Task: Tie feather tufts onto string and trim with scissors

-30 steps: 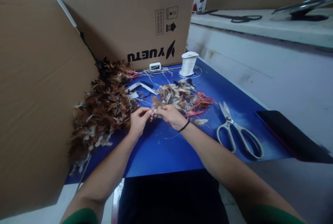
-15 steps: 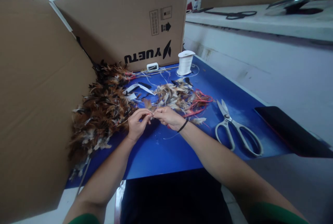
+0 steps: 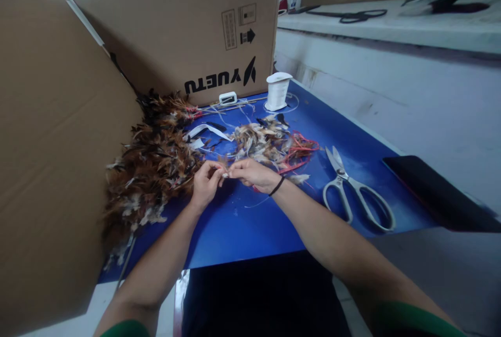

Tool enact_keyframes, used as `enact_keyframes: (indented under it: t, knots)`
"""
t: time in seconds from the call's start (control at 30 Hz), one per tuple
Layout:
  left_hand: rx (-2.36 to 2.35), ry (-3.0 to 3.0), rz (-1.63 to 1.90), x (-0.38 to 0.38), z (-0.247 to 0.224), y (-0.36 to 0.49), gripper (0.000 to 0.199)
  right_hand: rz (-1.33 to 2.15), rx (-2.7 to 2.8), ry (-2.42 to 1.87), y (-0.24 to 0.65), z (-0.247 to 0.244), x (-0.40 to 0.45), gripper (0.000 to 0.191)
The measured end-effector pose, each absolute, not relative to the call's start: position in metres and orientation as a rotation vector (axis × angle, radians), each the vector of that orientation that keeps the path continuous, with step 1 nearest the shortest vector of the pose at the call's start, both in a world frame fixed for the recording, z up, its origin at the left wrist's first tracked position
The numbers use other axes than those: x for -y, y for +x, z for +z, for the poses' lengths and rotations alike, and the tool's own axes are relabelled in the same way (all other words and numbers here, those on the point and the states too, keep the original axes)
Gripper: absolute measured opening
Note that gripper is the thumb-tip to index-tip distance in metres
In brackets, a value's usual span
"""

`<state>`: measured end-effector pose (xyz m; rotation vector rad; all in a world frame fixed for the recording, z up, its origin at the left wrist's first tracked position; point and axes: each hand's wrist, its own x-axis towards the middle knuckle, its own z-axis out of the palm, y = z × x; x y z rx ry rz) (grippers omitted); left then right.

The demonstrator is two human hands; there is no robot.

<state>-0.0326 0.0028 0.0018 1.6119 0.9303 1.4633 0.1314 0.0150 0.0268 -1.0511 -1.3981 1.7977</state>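
My left hand and my right hand meet fingertip to fingertip above the blue table. Both pinch a small brown feather, whose tip sticks up between them; its lower end is hidden by the fingers. A thin clear thread trails below my right hand, where a bit of red also shows. Just beyond the hands lies a heap of loose pale and brown feathers. Tangled red string rests at its right side. Left of my left hand is a big pile of brown feather bundles.
Silver scissors lie open to the right. A white spool stands at the back beside a small white case. Cardboard walls the back and left. A black flat object sits at the right edge.
My hands keep pinching at nearly the same spot, with the left fingers slightly shifted. The whole view has tilted a little, and nothing else has visibly moved.
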Motion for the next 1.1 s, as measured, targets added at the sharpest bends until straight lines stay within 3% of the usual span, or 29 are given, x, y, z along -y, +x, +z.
enact_keyframes:
  t: [0.27,0.73,1.1]
  knots:
    - [-0.884,1.465,1.305,-0.004,0.0,-0.032,0.023,1.515,1.703,-0.998,0.146,0.031,-0.022,0.008]
    - [-0.984,1.36,1.109,-0.001,0.007,-0.032,0.035,1.567,1.754,-0.969,0.162,0.043,-0.021,0.025]
    - [-1.028,1.498,0.962,0.003,0.009,-0.029,0.032,1.268,1.972,-0.831,0.155,0.042,-0.021,0.016]
